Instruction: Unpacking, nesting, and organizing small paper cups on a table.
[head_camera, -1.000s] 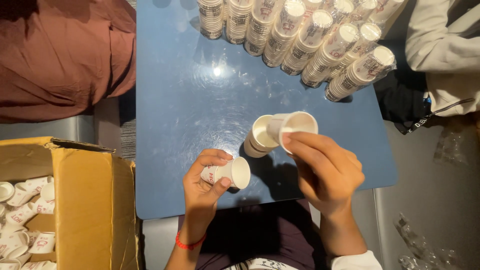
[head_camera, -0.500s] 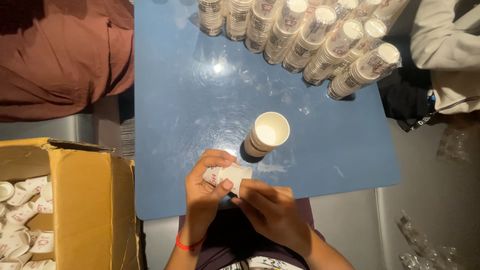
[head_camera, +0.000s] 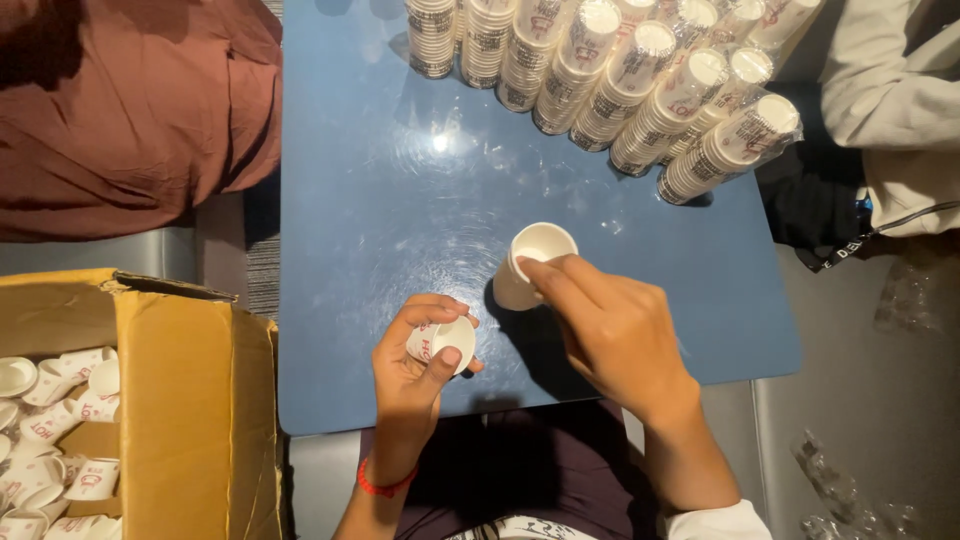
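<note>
My left hand (head_camera: 415, 372) grips a small white paper cup with red print (head_camera: 447, 340) on its side, just above the near part of the blue table (head_camera: 370, 200). My right hand (head_camera: 615, 335) reaches forward, and its fingertips pinch the rim and side of the top cup of a short stack of white cups (head_camera: 528, 262) standing on the table. The stack's open mouth faces up. The two hands are a little apart, and a red band circles my left wrist.
Several long stacks of printed paper cups (head_camera: 640, 75) lean along the table's far edge. An open cardboard box (head_camera: 185, 400) at my left holds loose cups (head_camera: 55, 430). A person in maroon (head_camera: 120, 110) sits far left. A light sleeve (head_camera: 895, 95) and a black bag (head_camera: 815, 210) are at the right.
My right hand went from the stack down to my left hand's cup, then back up to the stack's rim. My left hand stayed in place with its cup.
</note>
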